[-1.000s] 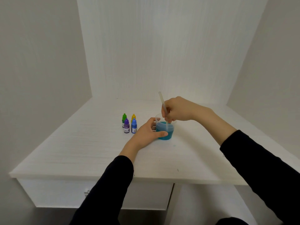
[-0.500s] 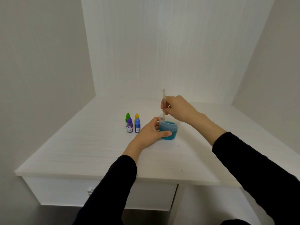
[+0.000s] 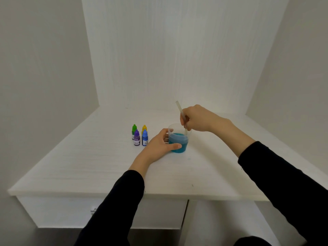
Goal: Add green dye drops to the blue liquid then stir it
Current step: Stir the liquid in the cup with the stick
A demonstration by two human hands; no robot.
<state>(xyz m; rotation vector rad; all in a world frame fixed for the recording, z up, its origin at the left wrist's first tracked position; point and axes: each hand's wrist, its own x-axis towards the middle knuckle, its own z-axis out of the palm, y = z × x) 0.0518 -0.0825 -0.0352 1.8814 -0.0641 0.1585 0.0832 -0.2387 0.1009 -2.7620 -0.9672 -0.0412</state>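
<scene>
A clear plastic cup point(image 3: 184, 148) half full of blue-green liquid stands mid-table. My left hand point(image 3: 159, 144) wraps around its left side, thumb across the front. My right hand point(image 3: 198, 119) hovers over the cup and pinches a pale stirring stick point(image 3: 180, 110); the stick leans left at the top and its lower end dips into the liquid. The green dye bottle point(image 3: 134, 129) stands capped at the back left of a small group of bottles, left of the cup.
Beside the green bottle stand a yellow bottle point(image 3: 144, 128), a purple bottle point(image 3: 136, 138) and a blue bottle point(image 3: 145, 138). The white table point(image 3: 88, 166) sits in a walled corner, with its front edge near me and a drawer below.
The stick's tilt has shifted inside the cup as my right hand moves it around. My left hand stays on the cup. The camera view has shifted slightly.
</scene>
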